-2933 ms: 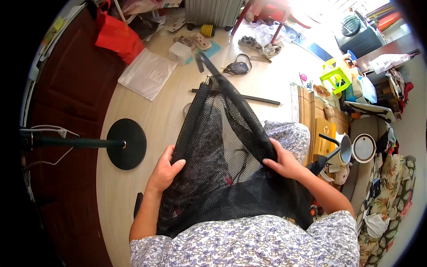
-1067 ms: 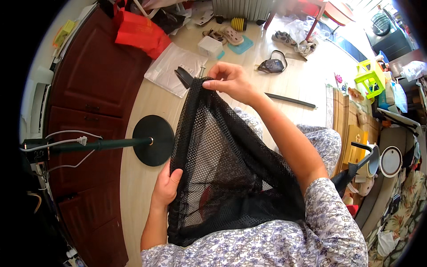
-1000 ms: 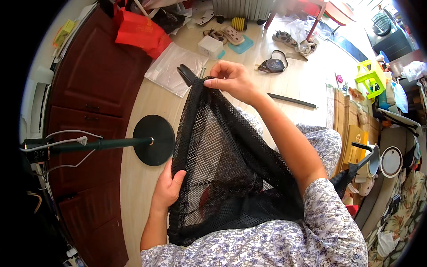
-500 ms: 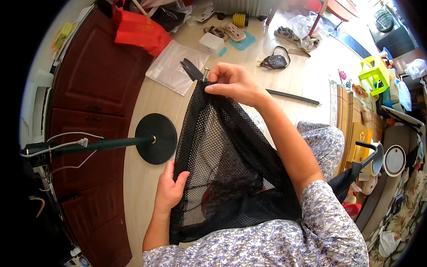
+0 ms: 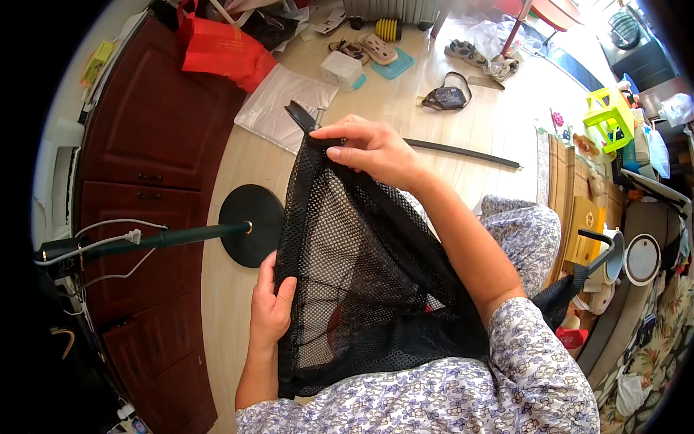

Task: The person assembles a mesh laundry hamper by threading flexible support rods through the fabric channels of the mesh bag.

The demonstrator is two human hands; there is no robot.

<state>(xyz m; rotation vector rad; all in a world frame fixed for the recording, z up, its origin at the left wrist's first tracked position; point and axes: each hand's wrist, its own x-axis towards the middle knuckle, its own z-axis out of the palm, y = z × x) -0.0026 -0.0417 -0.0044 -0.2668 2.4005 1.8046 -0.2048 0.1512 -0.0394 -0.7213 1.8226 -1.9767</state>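
Black mesh fabric (image 5: 347,239) hangs stretched in front of me, wide near my lap and narrowing to a top corner. My left hand (image 5: 271,307) is wrapped round its left border, the thumb on the near side. At the top corner my right hand (image 5: 369,152) pinches the gathered edge between thumb and fingers. From that corner stick out a curved black end piece (image 5: 300,116) and a short metal pin (image 5: 320,114). Whatever runs inside the border is hidden by the mesh. Another curved black bar (image 5: 596,237) projects from the fabric at my right side.
A black pole (image 5: 463,153) lies on the floor beyond my right forearm. Left of the mesh stands a round black base (image 5: 249,226) with a dark green post, before dark red cabinets (image 5: 144,253). Farther off lie a clear plastic sheet (image 5: 278,108), sandals and a black strapped pouch (image 5: 444,98).
The top corner, with its end piece, has shifted slightly left and toward me. My right hand's fingers have straightened somewhat over the corner. My left hand keeps its hold, slightly farther left.
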